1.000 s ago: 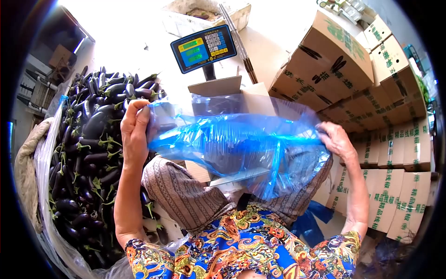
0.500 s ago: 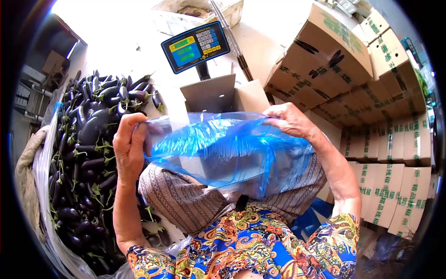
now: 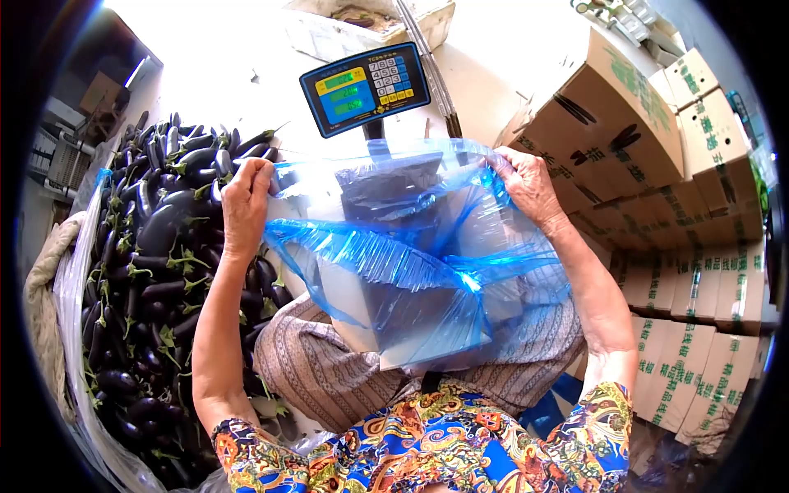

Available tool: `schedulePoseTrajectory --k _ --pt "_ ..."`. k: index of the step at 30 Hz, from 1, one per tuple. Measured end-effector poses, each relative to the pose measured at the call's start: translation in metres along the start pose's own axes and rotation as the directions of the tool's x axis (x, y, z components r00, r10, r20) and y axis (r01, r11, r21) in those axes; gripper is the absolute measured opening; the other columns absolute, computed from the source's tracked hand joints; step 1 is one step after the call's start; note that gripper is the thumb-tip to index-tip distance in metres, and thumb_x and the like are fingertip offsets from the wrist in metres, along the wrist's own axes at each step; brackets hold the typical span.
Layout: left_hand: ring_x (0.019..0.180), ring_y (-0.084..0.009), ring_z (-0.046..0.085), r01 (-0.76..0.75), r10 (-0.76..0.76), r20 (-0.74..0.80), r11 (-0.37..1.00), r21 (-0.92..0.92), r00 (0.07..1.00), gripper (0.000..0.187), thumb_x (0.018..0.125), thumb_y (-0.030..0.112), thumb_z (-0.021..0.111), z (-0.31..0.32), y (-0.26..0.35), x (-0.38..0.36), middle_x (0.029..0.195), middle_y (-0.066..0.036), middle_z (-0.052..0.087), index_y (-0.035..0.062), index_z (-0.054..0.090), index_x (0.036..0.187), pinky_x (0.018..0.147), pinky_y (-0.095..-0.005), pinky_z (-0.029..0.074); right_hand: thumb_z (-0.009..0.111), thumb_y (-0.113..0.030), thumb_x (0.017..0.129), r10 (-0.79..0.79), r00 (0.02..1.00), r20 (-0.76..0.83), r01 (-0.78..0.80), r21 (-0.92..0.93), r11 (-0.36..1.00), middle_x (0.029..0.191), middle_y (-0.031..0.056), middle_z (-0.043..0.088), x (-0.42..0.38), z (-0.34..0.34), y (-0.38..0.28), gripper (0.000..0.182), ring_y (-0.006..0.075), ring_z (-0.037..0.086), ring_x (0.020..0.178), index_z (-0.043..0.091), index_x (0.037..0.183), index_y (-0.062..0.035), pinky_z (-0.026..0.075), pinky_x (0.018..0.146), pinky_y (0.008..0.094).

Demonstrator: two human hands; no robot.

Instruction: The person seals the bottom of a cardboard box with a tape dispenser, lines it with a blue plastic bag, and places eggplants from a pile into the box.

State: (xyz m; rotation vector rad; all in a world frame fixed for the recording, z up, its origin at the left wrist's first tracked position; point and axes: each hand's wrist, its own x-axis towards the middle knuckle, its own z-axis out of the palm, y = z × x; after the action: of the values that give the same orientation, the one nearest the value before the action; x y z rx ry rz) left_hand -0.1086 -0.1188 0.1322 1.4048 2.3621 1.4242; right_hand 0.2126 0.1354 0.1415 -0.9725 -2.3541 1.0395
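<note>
A translucent blue plastic bag [image 3: 370, 255] is stretched wide between my two hands. My left hand [image 3: 246, 197] pinches its left top edge, beside the eggplant pile. On the right, my right hand [image 3: 530, 185] grips the other top corner, fingers closed on the film. Under and behind the bag, seen through it, an open cardboard box [image 3: 390, 193] stands in front of my knees. The digital scale display [image 3: 366, 87] rises just beyond the box.
Many dark eggplants [image 3: 164, 222] are heaped at the left, edged by clear plastic sheeting [image 3: 72, 287]. Stacked cartons [image 3: 608, 123] with green print stand at the right. A white foam box [image 3: 329, 34] lies at the top, beside metal poles [image 3: 436, 74].
The bag has been raised and spread over the box, its top edge now farther forward. Both hands have moved slightly, still holding it. The view has shifted a little.
</note>
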Motion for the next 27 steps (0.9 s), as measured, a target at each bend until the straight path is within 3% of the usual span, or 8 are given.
schedulePoseTrajectory --k 5,9,13,14,17,19,21,27 --pt "0.061 -0.0106 0.055 0.071 -0.071 0.022 0.997 -0.022 0.997 0.016 0.099 0.016 0.058 0.026 -0.044 0.024 0.067 -0.004 0.060 0.0020 0.063 0.094 0.057 -0.0266 0.046 0.060 -0.022 0.093 0.067 0.997 0.046 -0.068 0.012 0.998 0.081 0.0096 0.071 0.039 0.009 0.018 0.024 0.0163 0.066 0.075 0.070 0.106 -0.0053 0.052 0.074 0.0310" --pt "0.056 -0.0146 0.058 0.019 -0.023 0.053 0.997 0.079 0.998 0.015 0.097 0.015 0.058 0.053 -0.078 0.038 0.061 -0.009 0.058 0.0015 0.062 0.091 0.055 -0.0296 0.046 0.062 -0.020 0.094 0.232 0.964 0.132 -0.243 0.077 0.967 0.084 -0.0038 0.067 0.070 0.024 0.032 0.023 0.0060 0.055 0.077 0.070 0.102 0.0004 0.047 0.074 0.0246" --pt "0.054 -0.0269 0.060 0.028 -0.042 0.099 0.990 0.140 0.994 0.014 0.097 0.014 0.058 0.072 -0.118 0.039 0.061 -0.015 0.056 0.0025 0.060 0.088 0.054 -0.0362 0.046 0.066 -0.025 0.090 0.186 0.975 0.125 -0.171 -0.124 0.977 0.075 0.0066 0.068 0.093 0.045 0.059 0.023 0.0119 0.062 0.071 0.072 0.098 -0.0032 0.050 0.071 0.0296" --pt "0.059 -0.0352 0.062 0.014 -0.030 0.116 0.990 0.139 0.993 0.014 0.096 0.014 0.058 0.079 -0.135 0.033 0.062 -0.019 0.056 0.0032 0.059 0.087 0.055 -0.0403 0.046 0.067 -0.027 0.086 0.051 0.993 0.104 -0.027 -0.219 0.975 0.076 0.0146 0.069 0.098 0.055 0.084 0.025 0.0248 0.068 0.074 0.073 0.095 -0.0044 0.052 0.074 0.0357" --pt "0.069 -0.0402 0.065 0.014 -0.065 0.222 0.974 0.227 0.973 0.015 0.094 0.019 0.060 0.097 -0.170 0.004 0.069 -0.022 0.061 0.0052 0.060 0.089 0.060 -0.0456 0.049 0.069 -0.031 0.085 0.189 0.947 0.261 -0.080 -0.379 0.922 0.080 0.0165 0.070 0.102 0.060 0.103 0.029 0.0285 0.069 0.079 0.074 0.096 -0.0047 0.052 0.078 0.0375" --pt "0.075 -0.0411 0.065 0.115 -0.174 0.304 0.972 0.203 0.936 0.016 0.092 0.021 0.061 0.104 -0.182 -0.020 0.076 -0.022 0.064 0.0056 0.062 0.088 0.065 -0.0451 0.051 0.071 -0.037 0.082 0.279 0.908 0.313 -0.228 -0.188 0.955 0.088 0.0175 0.071 0.098 0.058 0.140 0.035 0.0282 0.070 0.086 0.074 0.098 -0.0056 0.053 0.080 0.0378" --pt "0.078 -0.0397 0.066 0.169 -0.246 0.350 0.957 0.235 0.904 0.020 0.091 0.024 0.062 0.102 -0.192 -0.041 0.077 -0.022 0.065 0.0051 0.064 0.087 0.069 -0.0437 0.051 0.070 -0.034 0.083 0.344 0.917 0.203 -0.276 -0.301 0.913 0.090 0.0172 0.071 0.087 0.053 0.166 0.033 0.0287 0.070 0.086 0.073 0.099 -0.0052 0.053 0.080 0.0371" --pt "0.081 -0.0225 0.067 0.181 -0.180 -0.017 0.979 0.097 0.984 0.027 0.088 0.012 0.068 0.047 -0.130 -0.046 0.092 -0.012 0.064 0.0031 0.061 0.113 0.070 -0.0326 0.054 0.072 -0.020 0.082 -0.208 0.973 -0.096 0.145 -0.444 0.884 0.081 0.0130 0.063 0.027 0.000 0.089 0.018 0.0327 0.063 0.071 0.065 0.084 -0.0041 0.053 0.068 0.0402"
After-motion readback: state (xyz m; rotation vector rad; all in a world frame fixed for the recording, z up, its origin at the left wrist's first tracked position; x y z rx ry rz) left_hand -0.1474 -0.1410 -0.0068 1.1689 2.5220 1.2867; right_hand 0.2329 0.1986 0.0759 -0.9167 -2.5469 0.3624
